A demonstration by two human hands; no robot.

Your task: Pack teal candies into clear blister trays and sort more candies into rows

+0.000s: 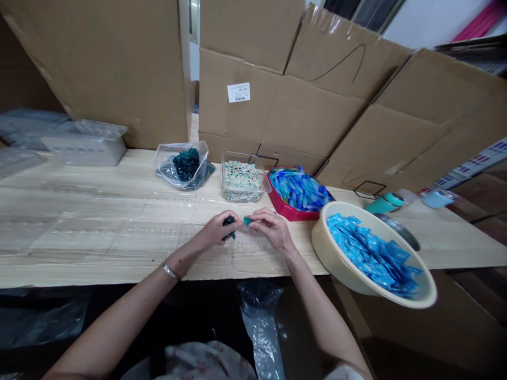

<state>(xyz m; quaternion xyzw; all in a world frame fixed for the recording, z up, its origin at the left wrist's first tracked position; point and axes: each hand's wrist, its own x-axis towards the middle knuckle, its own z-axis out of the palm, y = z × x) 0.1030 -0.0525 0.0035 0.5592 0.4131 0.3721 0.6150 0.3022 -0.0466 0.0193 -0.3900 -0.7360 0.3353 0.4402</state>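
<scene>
My left hand is closed around several small dark teal pieces, whose kind I cannot make out. A single small teal-green piece is pinched between the fingertips of my right hand. Both hands are close together, just above clear plastic trays on the wooden table. Behind the left hand lies an opened clear bag with more dark teal pieces. Beyond the hands stands a clear plastic box full of small white and green pieces.
At the right, a red tray holds blue sticks, beside a cream basin of blue packets. A teal bottle lies behind the basin. Stacked clear containers stand far left. Cardboard walls the table's back.
</scene>
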